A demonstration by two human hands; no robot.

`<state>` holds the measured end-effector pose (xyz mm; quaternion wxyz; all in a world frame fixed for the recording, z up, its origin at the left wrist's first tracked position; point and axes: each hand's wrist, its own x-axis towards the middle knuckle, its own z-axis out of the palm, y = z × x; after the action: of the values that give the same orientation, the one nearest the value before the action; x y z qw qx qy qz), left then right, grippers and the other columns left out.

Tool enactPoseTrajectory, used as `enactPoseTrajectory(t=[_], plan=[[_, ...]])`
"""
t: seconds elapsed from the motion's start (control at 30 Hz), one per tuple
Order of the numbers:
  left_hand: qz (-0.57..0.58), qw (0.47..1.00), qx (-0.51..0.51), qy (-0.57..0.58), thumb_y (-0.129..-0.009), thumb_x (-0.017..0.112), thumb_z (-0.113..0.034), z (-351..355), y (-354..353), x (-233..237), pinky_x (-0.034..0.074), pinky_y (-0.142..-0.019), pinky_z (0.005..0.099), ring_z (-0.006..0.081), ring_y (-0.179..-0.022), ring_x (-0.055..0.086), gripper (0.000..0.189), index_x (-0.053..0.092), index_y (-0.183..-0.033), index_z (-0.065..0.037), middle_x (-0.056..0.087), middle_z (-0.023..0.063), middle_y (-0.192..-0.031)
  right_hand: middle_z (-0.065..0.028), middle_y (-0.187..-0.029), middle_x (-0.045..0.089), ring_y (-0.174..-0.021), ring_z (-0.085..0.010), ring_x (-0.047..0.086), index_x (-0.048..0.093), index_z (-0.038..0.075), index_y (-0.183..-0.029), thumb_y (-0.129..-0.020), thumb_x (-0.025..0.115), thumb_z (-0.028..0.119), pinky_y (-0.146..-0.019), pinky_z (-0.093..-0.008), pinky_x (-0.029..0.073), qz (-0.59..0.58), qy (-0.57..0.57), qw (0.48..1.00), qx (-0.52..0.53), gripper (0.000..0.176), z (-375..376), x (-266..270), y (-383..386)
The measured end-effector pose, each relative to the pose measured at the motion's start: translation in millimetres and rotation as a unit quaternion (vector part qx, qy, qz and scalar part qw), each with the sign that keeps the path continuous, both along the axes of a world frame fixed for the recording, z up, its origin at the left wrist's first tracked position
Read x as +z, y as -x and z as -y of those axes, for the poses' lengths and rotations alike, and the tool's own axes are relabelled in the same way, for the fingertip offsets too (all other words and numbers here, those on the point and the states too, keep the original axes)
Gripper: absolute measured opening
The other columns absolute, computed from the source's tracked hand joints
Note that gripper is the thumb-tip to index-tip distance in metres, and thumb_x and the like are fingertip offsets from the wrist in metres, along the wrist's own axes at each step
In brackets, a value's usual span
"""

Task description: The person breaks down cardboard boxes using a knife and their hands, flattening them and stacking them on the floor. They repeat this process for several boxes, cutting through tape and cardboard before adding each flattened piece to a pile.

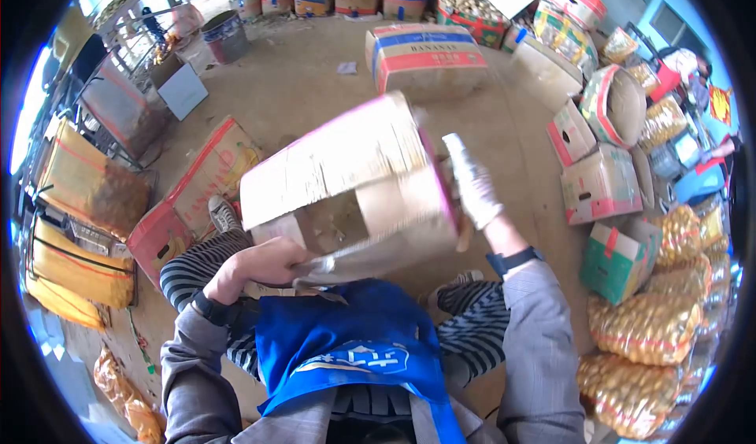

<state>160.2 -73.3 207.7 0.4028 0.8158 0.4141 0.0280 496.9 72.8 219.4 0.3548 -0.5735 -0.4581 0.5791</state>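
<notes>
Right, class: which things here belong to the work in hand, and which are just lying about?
In hand: tilted brown cardboard box with pink edging, left hand, right hand.
Lying about: red-and-blue banana carton, yellow mesh sacks, green cardboard carton.

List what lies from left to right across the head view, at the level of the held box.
yellow sacks → flat red-edged carton on the floor → left hand → cardboard box, held up → right hand → pink-trimmed carton → net bag of golden produce.
</notes>
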Motion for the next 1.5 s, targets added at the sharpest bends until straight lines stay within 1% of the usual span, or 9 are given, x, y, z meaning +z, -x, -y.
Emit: enactPoseTrajectory(t=[0.17, 0.3, 0.43, 0.57, 1.13, 1.23, 1.27, 1.33, 1.5], plan=[[0.054, 0.977, -0.078, 0.191, -0.09, 0.058, -0.044, -11.5, 19.2, -76.8, 0.035, -0.106, 0.0334, 0.0227, -0.131, 0.038, 0.08, 0.023, -0.141, 0.007, 0.04, 0.0211, -0.141, 0.0028, -0.069, 0.055, -0.044, -0.0073, 0.046, 0.062, 0.012, -0.109, -0.095, 0.043, 0.05, -0.041, -0.0252, 0.039, -0.023, -0.027, 0.992, 0.119, 0.045, 50.2, -132.5, 1.9], [0.317, 0.585, 0.532, 0.524, -0.083, 0.058, -0.059, -41.2, 0.1, -127.6, 0.037, -0.102, 0.0486, 0.0338, -0.124, 0.045, 0.087, 0.034, -0.136, 0.005, 0.049, 0.0233, -0.128, 0.0062, -0.085, 0.057, -0.064, -0.0023, 0.046, 0.053, 0.019, -0.132, -0.097, 0.044, 0.045, -0.057, -0.0211, 0.042, -0.023, -0.134, 0.98, 0.148, 0.045, 52.6, -153.5, -0.8], [0.529, 0.352, 0.62, 0.46, -0.086, 0.062, -0.047, -40.5, -27.9, -134.5, 0.043, -0.095, 0.0546, 0.0334, -0.099, 0.061, 0.062, 0.049, -0.122, 0.003, 0.062, 0.0176, -0.1, 0.0078, -0.087, 0.058, -0.077, -0.0038, 0.048, 0.053, 0.022, -0.132, -0.096, 0.048, 0.042, -0.075, -0.0221, 0.041, -0.066, -0.004, 0.985, 0.16, 0.041, 62.8, -134.1, -10.7], [0.622, 0.396, 0.609, 0.292, -0.09, 0.062, -0.023, -31.9, -33.1, -145.9, 0.051, -0.089, 0.0487, 0.0173, -0.057, 0.056, 0.018, 0.055, -0.096, -0.008, 0.059, 0.0042, -0.075, 0.0055, -0.082, 0.058, -0.077, -0.0062, 0.05, 0.053, 0.018, -0.132, -0.098, 0.047, 0.036, -0.08, -0.0263, 0.043, -0.046, -0.104, 0.975, 0.191, 0.039, 52.2, -166.4, -19.1], [0.643, 0.383, 0.634, 0.193, -0.091, 0.056, -0.016, -16.5, -24.9, -136.1, 0.048, -0.09, 0.0462, 0.0221, -0.099, 0.061, 0.022, 0.054, -0.112, -0.008, 0.061, 0.0071, -0.11, -0.0049, -0.059, 0.055, -0.039, -0.0118, 0.041, 0.057, 0.002, -0.078, -0.092, 0.041, 0.059, -0.038, -0.0275, 0.037, 0.188, 0.139, 0.901, 0.365, 0.06, 28.3, -91.3, -16.5], [0.63, 0.327, 0.688, 0.15, -0.091, 0.057, -0.016, -22.2, -31.0, -112.3, 0.053, -0.083, 0.0433, 0.0131, -0.059, 0.056, 0.011, 0.057, -0.096, -0.006, 0.061, 0.0017, -0.073, -0.0108, -0.073, 0.065, -0.058, -0.0228, 0.057, 0.063, 0.003, -0.089, -0.091, 0.047, 0.051, -0.055, -0.036, 0.047, 0.269, 0.036, 0.798, 0.537, 0.051, 40.3, -129.2, -19.0], [0.68, 0.348, 0.627, 0.154, -0.091, 0.056, -0.014, -22.6, -8.0, -137.4, 0.054, -0.082, 0.0435, 0.0156, -0.064, 0.062, 0.016, 0.056, -0.103, -0.003, 0.064, 0.005, -0.082, -0.0155, -0.08, 0.067, -0.067, -0.0285, 0.063, 0.065, 0.004, -0.094, -0.089, 0.051, 0.048, -0.064, -0.039, 0.049, 0.309, -0.09, 0.675, 0.665, 0.047, 54.2, -180.9, -23.2], [0.743, 0.413, 0.501, 0.163, -0.091, 0.055, -0.011, -26.7, 2.2, -146.6, 0.054, -0.084, 0.0418, 0.017, -0.076, 0.065, 0.016, 0.055, -0.103, -0.002, 0.065, 0.0075, -0.086, -0.0174, -0.097, 0.066, -0.093, -0.0356, 0.061, 0.065, 0.008, -0.103, -0.087, 0.053, 0.039, -0.082, -0.0435, 0.046, 0.313, -0.058, 0.752, 0.577, 0.037, 88.2, -192.2, -8.7], [0.555, 0.557, 0.613, 0.08, -0.089, 0.059, -0.014, -8.2, -17.5, -106.2, 0.058, -0.076, 0.0381, 0.0223, -0.08, 0.065, 0.026, 0.05, -0.104, 0.005, 0.062, 0.0117, -0.085, -0.0134, -0.11, 0.064, -0.093, -0.0326, 0.063, 0.063, 0.014, -0.111, -0.087, 0.053, 0.03, -0.078, -0.0419, 0.05, 0.389, -0.215, 0.652, 0.614, 0.031, 84.3, -130.7, 30.7]])
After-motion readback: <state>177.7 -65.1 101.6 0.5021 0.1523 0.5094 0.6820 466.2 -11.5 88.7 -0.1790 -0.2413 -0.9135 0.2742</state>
